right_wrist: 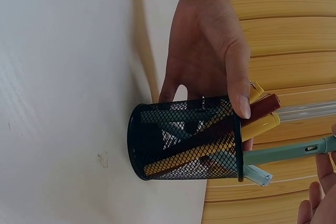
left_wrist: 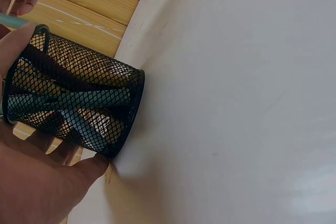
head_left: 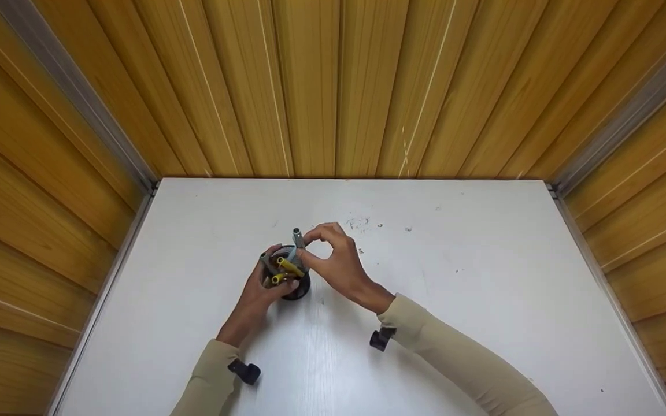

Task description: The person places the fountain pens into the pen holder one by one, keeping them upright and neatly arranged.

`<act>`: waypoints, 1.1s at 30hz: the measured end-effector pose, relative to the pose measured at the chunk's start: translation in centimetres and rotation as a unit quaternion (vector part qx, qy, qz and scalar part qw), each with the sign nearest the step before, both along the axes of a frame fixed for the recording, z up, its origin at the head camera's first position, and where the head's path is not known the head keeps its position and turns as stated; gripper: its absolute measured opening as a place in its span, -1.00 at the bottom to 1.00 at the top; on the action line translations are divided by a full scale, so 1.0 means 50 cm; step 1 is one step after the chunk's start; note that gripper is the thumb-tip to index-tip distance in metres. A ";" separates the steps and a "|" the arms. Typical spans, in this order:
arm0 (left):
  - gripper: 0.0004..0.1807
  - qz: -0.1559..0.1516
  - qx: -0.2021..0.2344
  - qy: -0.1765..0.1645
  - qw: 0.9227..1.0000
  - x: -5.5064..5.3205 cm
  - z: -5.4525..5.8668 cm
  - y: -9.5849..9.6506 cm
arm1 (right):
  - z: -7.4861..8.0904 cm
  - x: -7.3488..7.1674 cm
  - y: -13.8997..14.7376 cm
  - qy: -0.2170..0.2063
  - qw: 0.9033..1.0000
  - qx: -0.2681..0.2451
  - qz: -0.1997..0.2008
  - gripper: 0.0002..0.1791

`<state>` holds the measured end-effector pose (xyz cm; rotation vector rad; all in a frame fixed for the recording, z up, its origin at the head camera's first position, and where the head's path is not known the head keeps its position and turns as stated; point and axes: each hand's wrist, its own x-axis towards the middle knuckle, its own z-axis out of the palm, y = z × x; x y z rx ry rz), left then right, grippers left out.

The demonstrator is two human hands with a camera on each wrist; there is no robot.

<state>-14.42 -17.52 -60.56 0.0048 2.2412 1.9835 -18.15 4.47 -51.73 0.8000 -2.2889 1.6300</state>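
A black mesh pen holder (head_left: pixel 303 290) stands on the white table, and my left hand (head_left: pixel 254 299) grips it round the side, with the thumb at its rim in the right wrist view. My right hand (head_left: pixel 341 264) pinches the upper end of a grey-green pen (right_wrist: pixel 283 153). That pen slants out over the rim, its lower part still within the holder. Around it, yellow pens (right_wrist: pixel 262 126), a dark red pen (right_wrist: pixel 265 106) and a pale blue pen (right_wrist: pixel 258 175) poke out of the holder. Through the mesh their lower ends show crossed.
The white table (head_left: pixel 472 300) carries small dark marks (head_left: pixel 359 222) beyond the hands. Yellow wood-look panels (head_left: pixel 333 86) rise at the back and both sides, with grey metal strips at the corners. A small black camera (head_left: pixel 245 371) sits on each sleeve cuff.
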 end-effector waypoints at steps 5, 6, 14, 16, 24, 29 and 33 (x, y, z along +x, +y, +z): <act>-0.04 -0.012 0.013 0.013 1.000 -0.001 -0.003 -0.003 | -0.001 0.000 -0.006 -0.004 1.000 0.007 0.006 -0.85; -0.05 -0.013 0.014 0.013 1.000 -0.001 -0.003 -0.003 | -0.002 0.000 -0.007 -0.005 1.000 0.009 0.007 -0.85; -0.02 -0.016 0.024 0.017 0.999 -0.001 -0.001 -0.003 | -0.017 0.003 -0.011 -0.022 0.999 0.022 0.021 -0.86; 0.00 -0.016 0.024 0.016 0.999 -0.001 -0.002 -0.004 | -0.018 0.003 -0.010 -0.023 0.999 0.024 0.022 -0.86; 0.03 -0.011 0.017 0.020 1.000 -0.004 0.000 -0.001 | -0.018 -0.002 0.017 -0.008 1.000 0.026 0.004 -0.85; 0.05 -0.004 0.004 0.010 1.000 -0.001 0.000 -0.002 | -0.029 -0.003 0.049 -0.001 0.999 0.037 -0.012 -0.86; 0.06 -0.001 -0.008 0.002 1.000 0.000 -0.001 -0.004 | -0.040 -0.002 0.080 -0.003 0.999 0.041 -0.027 -0.85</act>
